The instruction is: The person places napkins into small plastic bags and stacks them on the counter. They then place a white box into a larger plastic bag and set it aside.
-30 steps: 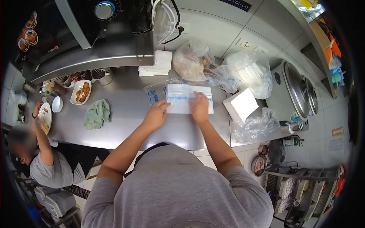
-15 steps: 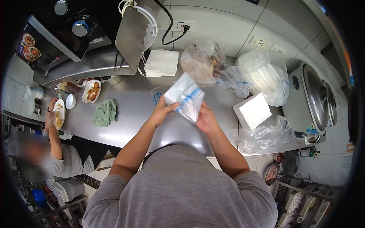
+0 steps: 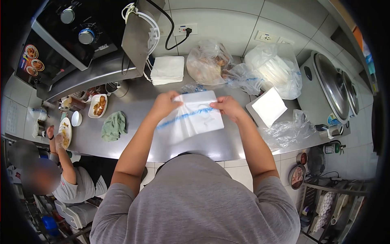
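Observation:
A white plastic bag [image 3: 193, 122] with blue print hangs between my hands above the steel counter, a flat squarish white stack showing through its right part. My left hand [image 3: 165, 105] is closed on the bag's upper left side, the film creased beside its fingers. At the upper right corner, my right hand [image 3: 228, 107] pinches the bag between thumb and fingers. Just behind the bag lies a small crumpled clear wrapper [image 3: 193, 88]. To the right of my right hand rests a stack of white napkins [image 3: 269, 107].
Folded white napkins [image 3: 167, 70], a filled clear bag [image 3: 208, 61] and a bag of white items [image 3: 274, 71] line the wall. A green cloth [image 3: 114, 126] and food dish [image 3: 98, 106] lie left, near a co-worker [image 3: 75, 185]. Crumpled plastic [image 3: 290, 132] and lidded pots [image 3: 330, 85] are right.
The bag has turned and spread out to the left, its blue print now running across it. My hands have moved up and farther apart. The co-worker's hands have lifted near the plate.

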Available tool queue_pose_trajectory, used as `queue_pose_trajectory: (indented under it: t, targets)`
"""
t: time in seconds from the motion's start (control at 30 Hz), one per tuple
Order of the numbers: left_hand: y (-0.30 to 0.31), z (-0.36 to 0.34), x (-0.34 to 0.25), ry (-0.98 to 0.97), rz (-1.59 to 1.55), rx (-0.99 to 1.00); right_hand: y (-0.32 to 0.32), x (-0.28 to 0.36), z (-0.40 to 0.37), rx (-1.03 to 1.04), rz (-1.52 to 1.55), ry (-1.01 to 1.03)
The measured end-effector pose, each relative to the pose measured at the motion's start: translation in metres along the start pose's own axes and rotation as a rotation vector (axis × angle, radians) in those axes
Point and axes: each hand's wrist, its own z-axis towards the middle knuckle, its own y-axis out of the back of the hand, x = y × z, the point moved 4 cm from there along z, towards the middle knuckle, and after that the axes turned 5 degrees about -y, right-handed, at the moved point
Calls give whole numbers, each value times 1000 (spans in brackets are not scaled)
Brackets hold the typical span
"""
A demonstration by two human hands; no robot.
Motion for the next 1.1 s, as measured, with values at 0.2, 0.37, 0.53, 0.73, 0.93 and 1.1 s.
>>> queue_pose_trajectory:
  t: [0.2, 0.37, 0.53, 0.73, 0.93, 1.1]
  targets:
    - [-81, 2, 13, -348, 150, -30, -13, -36, 21, -395, 345, -64]
    - [-130, -32, 56, -133, 479, 289, 9, -95, 54, -147, 443, -106]
    - [-132, -43, 71, -186, 516, 213, 26, -105, 49, -441, 341, -127]
    - [-124, -46, 80, -192, 542, 142, 36, -110, 25, -246, 496, -203]
    - [-123, -45, 68, -226, 488, 57, 22, -75, 23, -414, 243, -133]
    - [-119, -42, 83, -137, 507, 71, 54, -32, 27, -603, 315, 201]
